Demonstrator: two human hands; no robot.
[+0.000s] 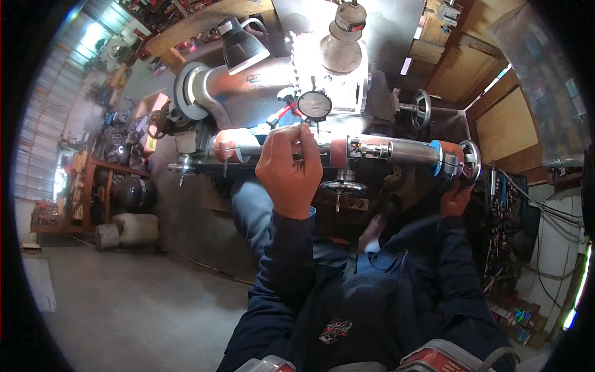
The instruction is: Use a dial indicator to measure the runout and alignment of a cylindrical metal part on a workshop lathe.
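Note:
My left hand (290, 167) is raised in front of a grinding-type machine, thumb and fingertips pinched together just below a round dial indicator (315, 105). What the pinch holds, if anything, is hidden. The indicator hangs on a red jointed arm (281, 116), its thin stem pointing down beside my fingertips. Low at the right, my right hand (457, 198) grips the rim of a metal handwheel (473, 162). That wheel sits at the end of a reddish tailstock (451, 159) with a steel cylinder (412, 151) beside it.
A black lamp-like housing (242, 46) rests on the machine's rounded body. Another handwheel (423, 110) stands at the back right, and a chromed one (343, 188) is under the bed. Cables (539, 204) hang at the right. A pale tank (137, 230) lies on the floor at left.

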